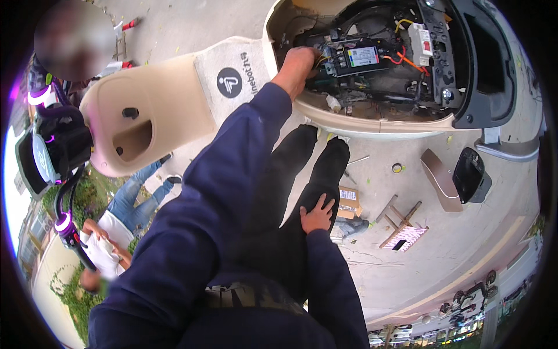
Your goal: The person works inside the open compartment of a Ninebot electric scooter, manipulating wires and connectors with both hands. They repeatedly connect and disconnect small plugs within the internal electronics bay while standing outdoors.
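Observation:
A beige electric scooter stands before me, its open body shell (401, 127) exposing wiring and parts inside. My left hand (297, 68) reaches over the near rim of the shell, fingers curled down among thin wires. Their tips are hidden, and what they grip I cannot make out. Just right of it lies a black box with a pale label, the controller (362, 57), with yellow and orange wires around it. My right hand (318, 215) rests open on my right knee, fingers spread over the black trouser cloth, holding nothing.
A white switch unit (419, 44) sits at the shell's right. On the ground are a tape roll (397, 168), a cardboard box (349, 200), a folding stool (405, 235) and removed panels (443, 180). Left are the scooter's footboard (229, 81), handlebar and a seated person (119, 232).

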Demonstrator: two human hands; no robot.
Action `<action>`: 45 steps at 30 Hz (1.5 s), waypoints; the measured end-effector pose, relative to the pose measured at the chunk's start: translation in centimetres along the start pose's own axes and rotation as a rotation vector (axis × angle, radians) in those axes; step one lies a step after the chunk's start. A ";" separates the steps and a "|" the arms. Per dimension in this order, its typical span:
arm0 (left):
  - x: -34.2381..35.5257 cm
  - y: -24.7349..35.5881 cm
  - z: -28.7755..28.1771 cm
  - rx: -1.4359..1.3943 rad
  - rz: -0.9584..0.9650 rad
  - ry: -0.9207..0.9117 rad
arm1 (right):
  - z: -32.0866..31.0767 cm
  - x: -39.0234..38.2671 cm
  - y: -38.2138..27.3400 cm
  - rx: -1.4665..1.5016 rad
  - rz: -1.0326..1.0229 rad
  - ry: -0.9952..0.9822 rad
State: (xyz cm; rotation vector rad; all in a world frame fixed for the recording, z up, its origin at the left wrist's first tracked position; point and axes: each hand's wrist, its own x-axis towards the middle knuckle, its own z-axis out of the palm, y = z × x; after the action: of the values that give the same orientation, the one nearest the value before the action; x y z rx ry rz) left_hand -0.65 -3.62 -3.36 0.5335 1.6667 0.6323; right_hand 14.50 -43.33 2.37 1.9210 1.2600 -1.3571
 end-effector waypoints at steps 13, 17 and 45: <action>-1.5 2.3 1.4 -0.280 -0.237 0.105 | -2.2 2.5 3.8 -0.041 0.016 -0.147; 1.4 -2.0 0.4 -0.221 -0.037 0.066 | -3.4 2.9 4.4 -0.078 -0.029 -0.145; -2.4 3.3 0.7 -0.222 -0.183 0.038 | -3.4 3.2 4.1 -0.132 -0.039 -0.146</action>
State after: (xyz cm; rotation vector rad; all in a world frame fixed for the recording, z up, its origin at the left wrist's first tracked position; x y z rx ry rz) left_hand 0.46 -2.71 0.49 0.2076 1.6335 0.6854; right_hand 20.01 -41.30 0.31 1.6850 1.2877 -1.3713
